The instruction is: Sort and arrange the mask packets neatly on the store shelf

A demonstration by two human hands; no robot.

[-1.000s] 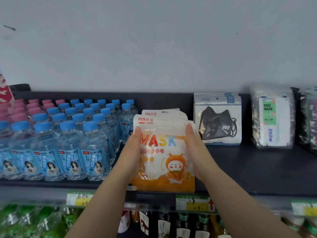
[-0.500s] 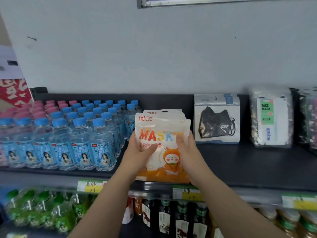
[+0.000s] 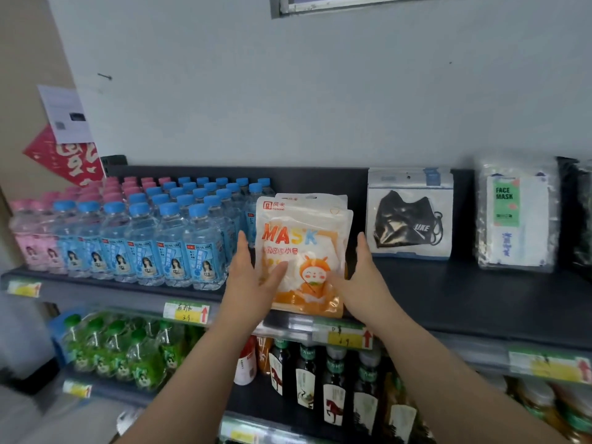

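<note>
A stack of white-and-orange mask packets (image 3: pixel 304 232) printed "MASK" stands upright near the front edge of the dark upper shelf (image 3: pixel 464 296). My left hand (image 3: pixel 248 277) presses its left side with straight fingers, the thumb lying across the front. Against the stack's right side presses my right hand (image 3: pixel 360 277), fingers straight and thumb on the lower front. To the right, a black mask packet (image 3: pixel 408 216) leans on the shelf's back wall. Further right stands a clear "FACE MASK" packet (image 3: pixel 515 219).
Rows of blue-capped water bottles (image 3: pixel 166 238) and pink-capped ones (image 3: pixel 32 238) fill the shelf just left of the stack. Dark packets (image 3: pixel 579 216) sit at the far right. Green bottles (image 3: pixel 121 350) and dark bottles (image 3: pixel 307 376) stand on the shelf below, under yellow price tags (image 3: pixel 187 312).
The view has tilted up and shifted. My fingers went from curled on the packets' front to straight along the sides, and the stack stands squarer between my hands.
</note>
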